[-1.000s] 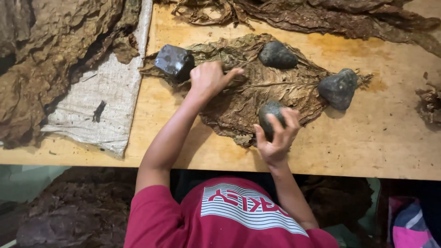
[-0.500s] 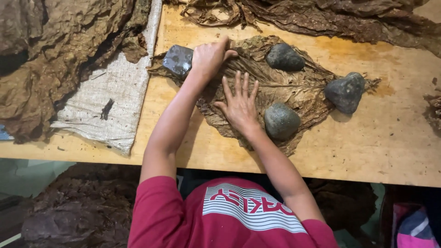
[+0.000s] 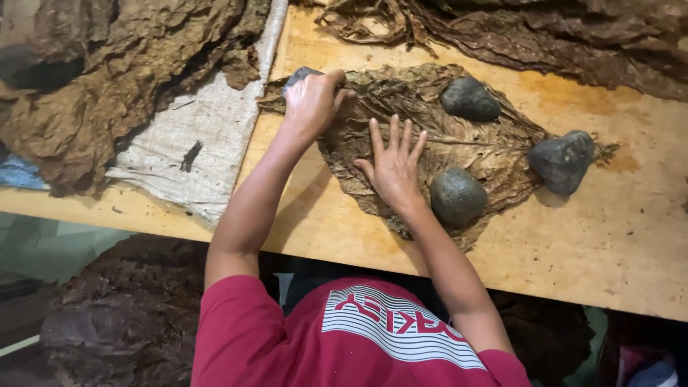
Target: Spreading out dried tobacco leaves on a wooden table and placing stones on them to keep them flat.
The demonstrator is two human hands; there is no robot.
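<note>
A large dried brown leaf (image 3: pixel 459 140) lies spread flat on the wooden table (image 3: pixel 609 236). My left hand (image 3: pixel 313 100) is closed over a grey stone (image 3: pixel 297 74) at the leaf's left end, hiding most of it. My right hand (image 3: pixel 394 163) lies flat on the middle of the leaf with its fingers spread, holding nothing. Just right of that hand, a round dark stone (image 3: pixel 459 197) rests on the leaf's near edge. Another stone (image 3: pixel 470 99) sits on the far part of the leaf, and a third (image 3: pixel 563 161) weighs down its right tip.
A heap of crumpled dried leaves (image 3: pixel 107 79) lies on a woven sack (image 3: pixel 208 143) at the left. More dried leaves (image 3: pixel 545 36) line the table's far edge. Dark leaf bundles (image 3: pixel 122 315) sit below the table's near edge, beside my red shirt (image 3: pixel 344 337).
My right hand let go of the near stone and moved left, flattening onto the leaf. My left hand slid up and left onto the left-end stone.
</note>
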